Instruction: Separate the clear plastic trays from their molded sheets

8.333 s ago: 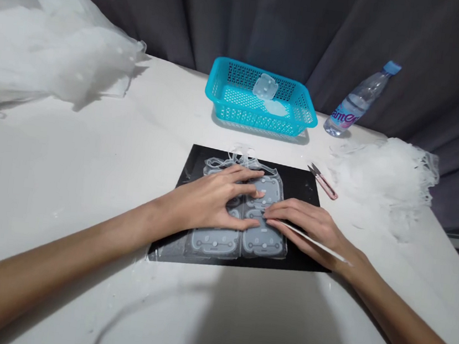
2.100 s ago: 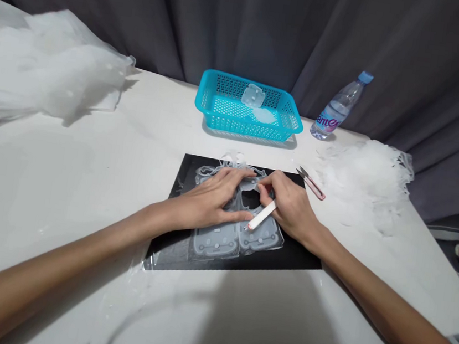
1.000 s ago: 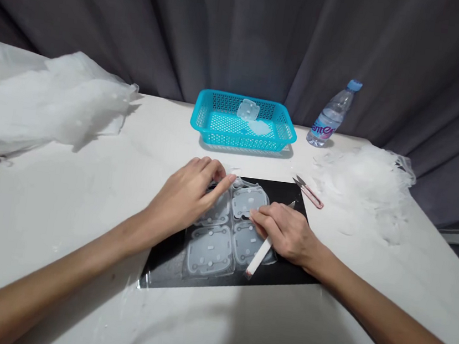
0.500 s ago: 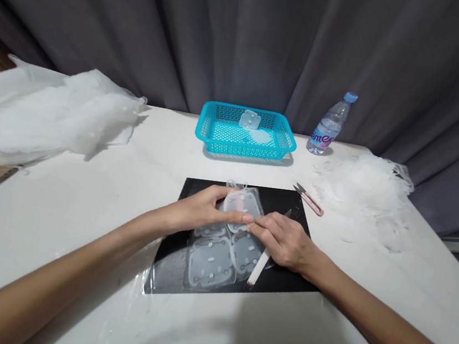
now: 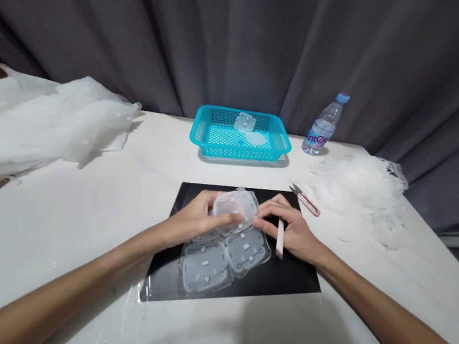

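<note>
Against dark curtains (image 5: 245, 40), the left hand (image 5: 195, 217) grips a translucent panel (image 5: 236, 202) that the right hand (image 5: 296, 233), holding a white stick (image 5: 280, 239), could tear by tugging.

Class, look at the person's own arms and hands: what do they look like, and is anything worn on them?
The left hand and right hand wear no gloves. Their fingers look slender; no ring shows, though some are hidden. No watch or bracelet shows at either wrist. The left forearm and right forearm are largely sleeveless.
</note>
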A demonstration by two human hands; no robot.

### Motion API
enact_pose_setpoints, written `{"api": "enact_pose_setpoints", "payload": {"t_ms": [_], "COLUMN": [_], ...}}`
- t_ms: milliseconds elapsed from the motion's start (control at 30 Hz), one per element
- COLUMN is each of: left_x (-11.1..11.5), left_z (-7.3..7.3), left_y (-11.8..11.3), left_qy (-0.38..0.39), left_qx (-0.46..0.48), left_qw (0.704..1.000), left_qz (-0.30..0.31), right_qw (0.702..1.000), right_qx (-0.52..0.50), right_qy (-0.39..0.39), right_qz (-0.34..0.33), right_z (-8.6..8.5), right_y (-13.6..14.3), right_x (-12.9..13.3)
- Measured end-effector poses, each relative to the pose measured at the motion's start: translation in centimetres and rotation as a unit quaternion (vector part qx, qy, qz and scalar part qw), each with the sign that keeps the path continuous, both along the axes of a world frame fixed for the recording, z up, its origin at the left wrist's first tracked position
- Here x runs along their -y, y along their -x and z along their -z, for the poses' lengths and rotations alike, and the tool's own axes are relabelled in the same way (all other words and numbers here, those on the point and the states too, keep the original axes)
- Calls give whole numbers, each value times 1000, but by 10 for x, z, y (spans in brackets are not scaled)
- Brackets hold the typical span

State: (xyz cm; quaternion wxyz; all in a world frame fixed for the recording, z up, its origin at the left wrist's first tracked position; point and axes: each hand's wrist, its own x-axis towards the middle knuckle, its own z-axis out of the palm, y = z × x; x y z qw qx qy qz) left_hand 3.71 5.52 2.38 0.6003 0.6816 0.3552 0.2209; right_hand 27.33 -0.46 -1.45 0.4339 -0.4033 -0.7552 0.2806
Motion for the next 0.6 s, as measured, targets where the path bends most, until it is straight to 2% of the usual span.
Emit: {"api": "enact_pose_setpoints", "payload": {"t_ms": [100,267,467,600], "left_x": [5,8,4,6], "left_z": [0,2,6,6], "left_y": [-3,-6,-4,-6], "left_qy": [6,-5,34,60], "left_qx": [-17,-30,-11,-6], "left_qw": [1000,999,999,998], "left_qz": [5,-41,-11,-5], "right_qw": [1000,1000,999,998], "right_qx": [0,5,22,47], "right_qy": [3,-8,-27,-31], "right_qz": [-7,-15,-23,1], "right_z": [-1,-3,-7,-6], "right_y": [1,1,2,3], "right_x": [0,2,5,5]}}
